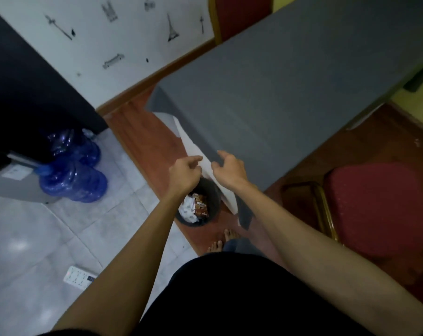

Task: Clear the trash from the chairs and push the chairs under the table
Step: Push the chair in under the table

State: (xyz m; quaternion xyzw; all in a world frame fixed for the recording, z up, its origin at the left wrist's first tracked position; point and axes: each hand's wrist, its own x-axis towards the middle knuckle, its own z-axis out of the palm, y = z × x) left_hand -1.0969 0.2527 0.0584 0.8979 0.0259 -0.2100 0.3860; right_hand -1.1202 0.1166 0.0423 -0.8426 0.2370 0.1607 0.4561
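A small dark trash bin (211, 190) stands on the floor at the near corner of the grey table (290, 93). Inside it lie crumpled white paper (187, 210) and a brown snack wrapper (200, 206). My left hand (185, 172) and my right hand (230, 168) hover right above the bin, fingers loosely spread, nothing held in either. A red-cushioned chair (375, 207) with a gold frame stands to the right, pulled out from the table; its seat looks bare. A second red chair (242, 13) stands at the table's far end.
Two blue water jugs (72, 175) lie on the tiled floor at left, beside a dark cabinet (23, 93). A white power strip (79, 277) rests on the tiles near my left arm. My bare feet (222, 241) stand by the bin.
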